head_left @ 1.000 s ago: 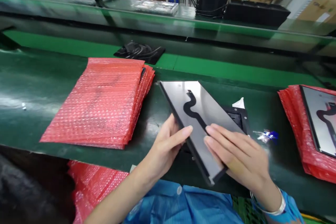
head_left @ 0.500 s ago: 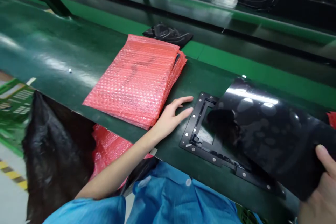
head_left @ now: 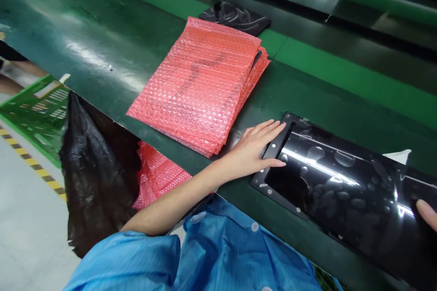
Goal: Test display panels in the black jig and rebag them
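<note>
A glossy black panel [head_left: 348,191], with blister-like marks and light streaks across its face, lies over a black frame [head_left: 278,143] on the green bench. The frame's left end shows, with several round light dots along its border. My left hand [head_left: 254,150] rests on that end, fingers stretched out and thumb apart at the panel's left edge. At the right picture edge, the thumb of my right hand [head_left: 426,214] lies on the panel's face; its other fingers are hidden. Left of the frame is a stack of red bubble-wrap pouches [head_left: 201,86], a dark edge showing between them.
Black plastic bag [head_left: 92,177] hangs at the bench's front edge, beside more red bubble wrap [head_left: 159,175]. A green crate [head_left: 41,109] stands on the floor at left. A dark flat item [head_left: 239,18] lies behind the stack. A white scrap [head_left: 398,156] sits behind the panel.
The panel has come down from a tilted position and moved left over the frame, covering its opening. My left hand has moved right onto the frame's end. The view has shifted.
</note>
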A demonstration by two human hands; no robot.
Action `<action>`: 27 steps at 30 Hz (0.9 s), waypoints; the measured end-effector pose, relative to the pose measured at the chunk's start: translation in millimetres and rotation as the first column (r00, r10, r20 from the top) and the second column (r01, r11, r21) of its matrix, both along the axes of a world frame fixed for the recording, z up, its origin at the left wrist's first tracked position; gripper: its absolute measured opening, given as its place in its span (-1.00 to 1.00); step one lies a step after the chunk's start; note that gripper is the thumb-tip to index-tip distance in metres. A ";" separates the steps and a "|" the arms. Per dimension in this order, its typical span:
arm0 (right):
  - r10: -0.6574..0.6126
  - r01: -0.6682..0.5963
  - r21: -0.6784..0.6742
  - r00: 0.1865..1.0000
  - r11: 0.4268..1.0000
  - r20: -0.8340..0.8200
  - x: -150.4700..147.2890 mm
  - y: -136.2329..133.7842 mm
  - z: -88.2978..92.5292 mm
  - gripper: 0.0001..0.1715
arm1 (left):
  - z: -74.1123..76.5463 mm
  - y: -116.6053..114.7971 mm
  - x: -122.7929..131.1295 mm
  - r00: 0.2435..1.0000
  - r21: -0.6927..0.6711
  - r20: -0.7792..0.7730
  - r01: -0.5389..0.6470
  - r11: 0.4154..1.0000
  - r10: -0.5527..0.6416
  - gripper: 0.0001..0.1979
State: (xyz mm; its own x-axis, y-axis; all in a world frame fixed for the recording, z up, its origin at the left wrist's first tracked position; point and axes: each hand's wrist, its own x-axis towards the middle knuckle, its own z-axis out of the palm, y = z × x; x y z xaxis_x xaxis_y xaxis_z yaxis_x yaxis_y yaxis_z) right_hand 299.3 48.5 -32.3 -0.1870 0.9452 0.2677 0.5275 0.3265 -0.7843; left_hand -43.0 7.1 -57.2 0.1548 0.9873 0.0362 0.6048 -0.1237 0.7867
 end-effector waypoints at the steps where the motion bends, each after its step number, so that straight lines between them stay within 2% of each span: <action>1: -0.064 0.063 -0.037 0.998 0.997 -0.023 -3.6 0.4 2.1 -0.64 | -0.3 0.0 0.5 1.000 0.001 -0.009 -0.001 1.000 0.001 -0.13; 4: -0.182 0.169 -0.137 0.979 0.976 -0.088 -14.5 1.7 7.6 -0.73 | -0.3 0.2 2.2 1.000 -0.004 -0.028 -0.012 1.000 0.012 -0.14; 9: -0.223 0.207 -0.193 0.973 0.959 -0.063 -19.7 1.0 11.5 -0.76 | -0.4 0.6 2.9 0.999 0.009 -0.039 -0.011 1.000 0.011 -0.19; 13: -0.195 0.181 -0.212 0.980 0.960 -0.045 -16.2 -0.3 12.7 -0.64 | -1.4 -0.5 3.0 0.997 0.024 -0.078 0.019 1.000 -0.017 -0.42; 16: -0.229 0.210 -0.241 0.972 0.948 -0.056 -14.7 2.9 13.6 -0.69 | -2.0 -1.0 3.5 0.994 0.032 -0.100 0.039 0.999 -0.036 -0.54; 19: -0.281 0.259 -0.256 0.958 0.931 -0.051 -14.3 8.5 15.5 -0.75 | -2.1 -0.8 3.8 0.992 0.035 -0.116 0.050 0.998 -0.045 -0.56; 23: -0.329 0.303 -0.308 0.944 0.902 -0.036 -14.7 13.1 20.3 -0.73 | -2.3 -0.8 3.4 0.990 0.039 -0.130 0.064 0.997 -0.058 -0.55; 27: -0.306 0.284 -0.298 0.952 0.911 -0.027 -12.6 15.7 18.5 -0.74 | -3.0 -1.6 3.5 0.988 0.058 -0.144 0.061 0.996 -0.052 -0.56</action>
